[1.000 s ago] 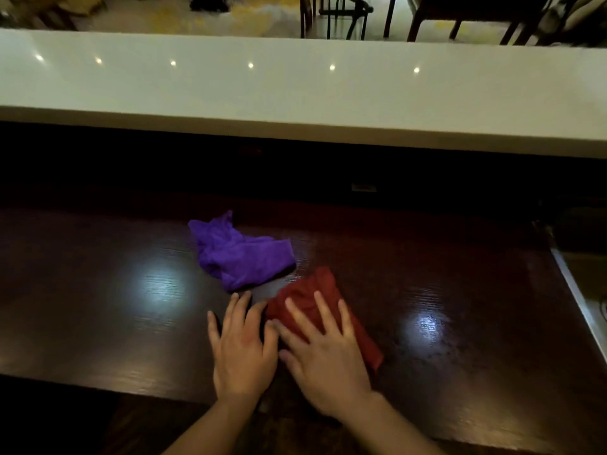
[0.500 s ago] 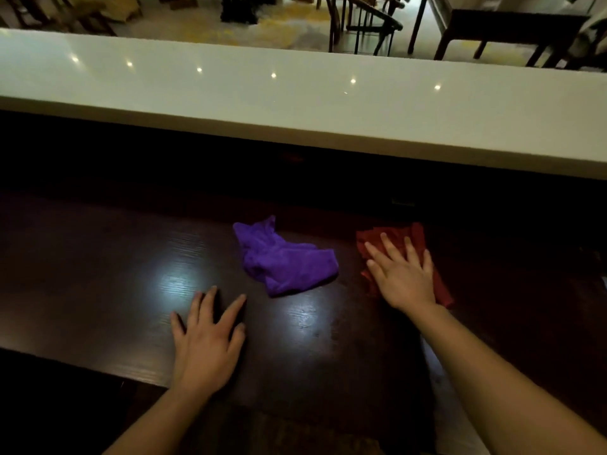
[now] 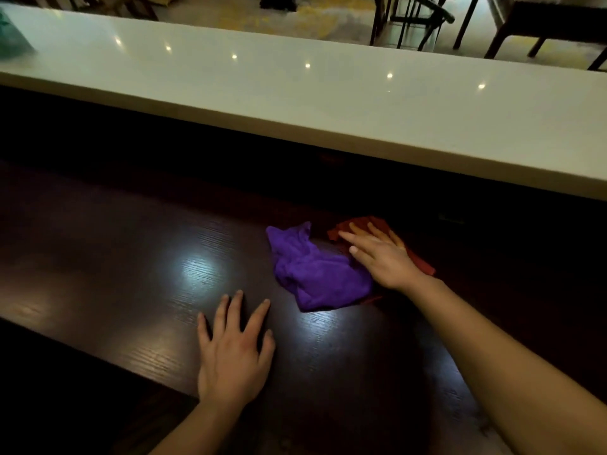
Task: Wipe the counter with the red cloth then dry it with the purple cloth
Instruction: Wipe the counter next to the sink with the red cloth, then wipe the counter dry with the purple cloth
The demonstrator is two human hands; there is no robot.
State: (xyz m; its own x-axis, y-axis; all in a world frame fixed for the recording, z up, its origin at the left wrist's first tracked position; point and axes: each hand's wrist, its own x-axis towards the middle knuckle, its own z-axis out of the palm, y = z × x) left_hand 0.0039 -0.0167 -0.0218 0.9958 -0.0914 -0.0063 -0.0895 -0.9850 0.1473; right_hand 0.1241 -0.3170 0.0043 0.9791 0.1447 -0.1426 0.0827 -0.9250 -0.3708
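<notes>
The dark wooden counter (image 3: pixel 115 257) stretches across the view. A crumpled purple cloth (image 3: pixel 315 274) lies on it near the middle. Just right of it is the red cloth (image 3: pixel 361 223), mostly hidden under my right hand (image 3: pixel 381 257), which presses flat on it with fingers spread. The thumb side of that hand touches the purple cloth's right edge. A strip of red also shows by my wrist. My left hand (image 3: pixel 233 349) rests flat on the counter nearer to me, fingers apart, holding nothing.
A raised white ledge (image 3: pixel 295 93) runs along the far side of the counter, with a dark gap beneath it. Beyond it stand dark chairs (image 3: pixel 414 18) and table legs on a pale floor. The counter's near edge drops off at the lower left.
My right hand has slid the red cloth leftward until it meets the purple cloth. The left hand has stayed flat on the counter. The view has swung left.
</notes>
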